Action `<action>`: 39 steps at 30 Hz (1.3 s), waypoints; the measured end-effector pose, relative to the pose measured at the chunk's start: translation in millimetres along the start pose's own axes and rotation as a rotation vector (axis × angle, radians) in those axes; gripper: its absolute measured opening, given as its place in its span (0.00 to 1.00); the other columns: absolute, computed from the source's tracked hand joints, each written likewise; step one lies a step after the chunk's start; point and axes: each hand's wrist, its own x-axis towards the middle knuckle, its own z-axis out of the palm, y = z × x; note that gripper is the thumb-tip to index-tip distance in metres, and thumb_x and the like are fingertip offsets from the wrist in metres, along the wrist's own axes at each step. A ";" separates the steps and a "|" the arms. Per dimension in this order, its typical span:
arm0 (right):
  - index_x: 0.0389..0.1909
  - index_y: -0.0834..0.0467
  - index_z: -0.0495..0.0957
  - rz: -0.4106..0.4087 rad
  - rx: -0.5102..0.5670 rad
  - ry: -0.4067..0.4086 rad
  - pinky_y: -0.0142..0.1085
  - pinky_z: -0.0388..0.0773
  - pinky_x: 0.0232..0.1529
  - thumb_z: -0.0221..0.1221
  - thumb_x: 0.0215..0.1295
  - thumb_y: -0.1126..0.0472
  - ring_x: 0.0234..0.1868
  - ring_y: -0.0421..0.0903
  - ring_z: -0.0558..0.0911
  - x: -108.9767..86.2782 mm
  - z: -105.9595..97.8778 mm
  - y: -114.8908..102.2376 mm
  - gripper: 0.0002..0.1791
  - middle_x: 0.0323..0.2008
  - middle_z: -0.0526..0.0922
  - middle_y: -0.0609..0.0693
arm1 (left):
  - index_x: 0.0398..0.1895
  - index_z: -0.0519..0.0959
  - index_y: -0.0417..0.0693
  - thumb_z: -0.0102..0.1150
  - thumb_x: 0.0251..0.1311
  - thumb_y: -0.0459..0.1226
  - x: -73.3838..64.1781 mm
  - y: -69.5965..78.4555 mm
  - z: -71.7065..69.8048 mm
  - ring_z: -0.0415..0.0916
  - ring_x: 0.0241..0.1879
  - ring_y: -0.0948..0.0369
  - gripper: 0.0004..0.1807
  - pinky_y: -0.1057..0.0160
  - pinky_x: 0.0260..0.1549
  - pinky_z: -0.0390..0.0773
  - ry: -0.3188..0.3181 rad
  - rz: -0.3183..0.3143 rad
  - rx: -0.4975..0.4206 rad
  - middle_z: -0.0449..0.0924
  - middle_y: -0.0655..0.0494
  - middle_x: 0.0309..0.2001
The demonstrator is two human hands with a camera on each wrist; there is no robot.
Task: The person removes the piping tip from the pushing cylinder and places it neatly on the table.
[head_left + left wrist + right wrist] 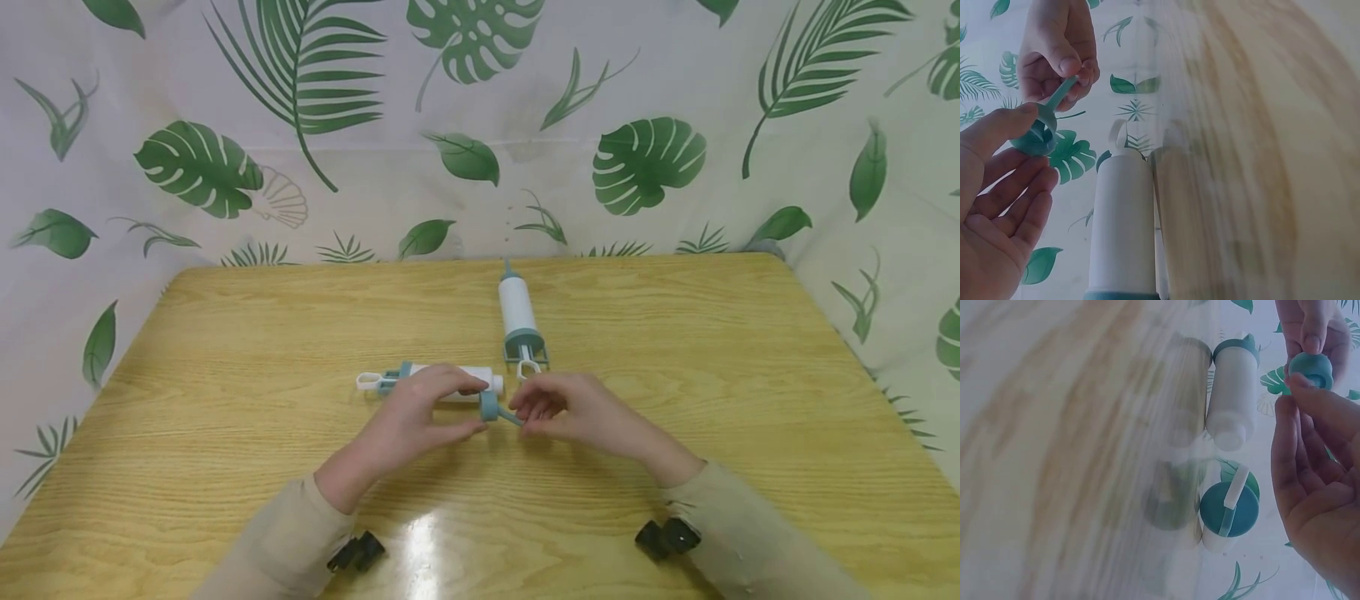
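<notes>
A teal nozzle cap with a wide collar and a thin spout is held between the two hands. My left hand pinches its collar between thumb and fingers. At the spout's tip, my right hand pinches with thumb and fingertips, as the left wrist view also shows. Just behind the left hand lies a white syringe-like tube, its bare white neck to the right and its pull ring to the left. The hand partly hides that tube. Inside the collar, the left wrist view shows a hollow.
A second white tube with a teal nozzle fitted lies beyond the hands, nozzle toward the wall, its white pull ring close to the right hand. Everything rests on a wood-grain table. A leaf-patterned sheet hangs behind its far edge.
</notes>
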 end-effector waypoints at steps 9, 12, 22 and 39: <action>0.42 0.60 0.79 -0.025 -0.007 0.034 0.34 0.80 0.40 0.65 0.58 0.70 0.37 0.42 0.81 1.7 2.3 -2.0 0.11 0.36 0.82 0.47 | 0.48 0.82 0.42 0.73 0.48 0.34 1.1 0.0 2.9 0.77 0.44 0.60 0.21 0.66 0.45 0.77 -0.014 0.010 -0.041 0.79 0.56 0.43; 0.42 0.60 0.79 -0.029 0.003 0.041 0.34 0.80 0.41 0.65 0.58 0.69 0.37 0.42 0.81 1.9 2.7 -4.3 0.11 0.37 0.82 0.48 | 0.48 0.82 0.42 0.73 0.49 0.34 1.6 0.2 3.9 0.76 0.42 0.62 0.21 0.66 0.42 0.77 -0.019 0.010 -0.036 0.78 0.56 0.41; 0.46 0.61 0.79 -0.037 -0.004 0.083 0.34 0.81 0.37 0.64 0.59 0.70 0.36 0.42 0.81 1.3 2.3 -7.4 0.14 0.35 0.82 0.48 | 0.49 0.82 0.39 0.72 0.48 0.34 3.8 1.0 7.9 0.76 0.34 0.66 0.21 0.69 0.35 0.79 -0.001 -0.018 -0.062 0.80 0.55 0.36; 0.47 0.58 0.79 -0.059 0.013 0.134 0.35 0.80 0.36 0.70 0.52 0.64 0.35 0.43 0.80 -0.4 1.5 -9.3 0.20 0.33 0.81 0.46 | 0.39 0.83 0.44 0.70 0.50 0.32 6.9 6.9 13.4 0.80 0.35 0.66 0.12 0.66 0.38 0.80 0.113 -0.086 -0.247 0.83 0.58 0.37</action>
